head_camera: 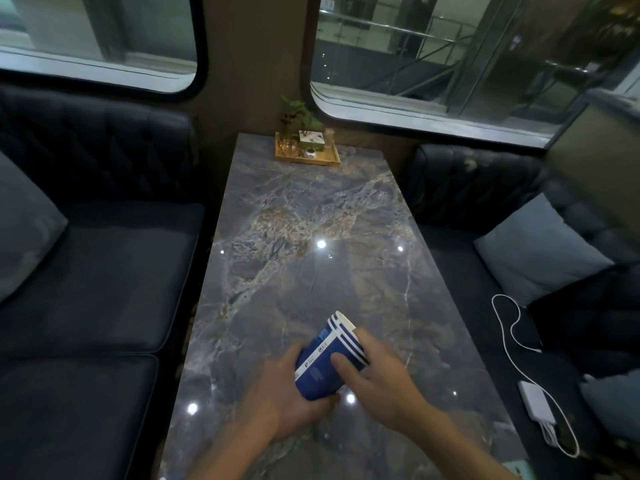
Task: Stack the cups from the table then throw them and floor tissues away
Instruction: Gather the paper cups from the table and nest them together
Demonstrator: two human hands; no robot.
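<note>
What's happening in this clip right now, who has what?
A person is holding a nested stack of blue paper cups in both hands above the near end of a marble table. The left hand cradles the base of the stack and the right hand grips its side; the stack is tilted, rims pointing away. No loose cups show on the table. A wooden tray with a small plant sits at the far end. No floor tissues or bin are in view.
</note>
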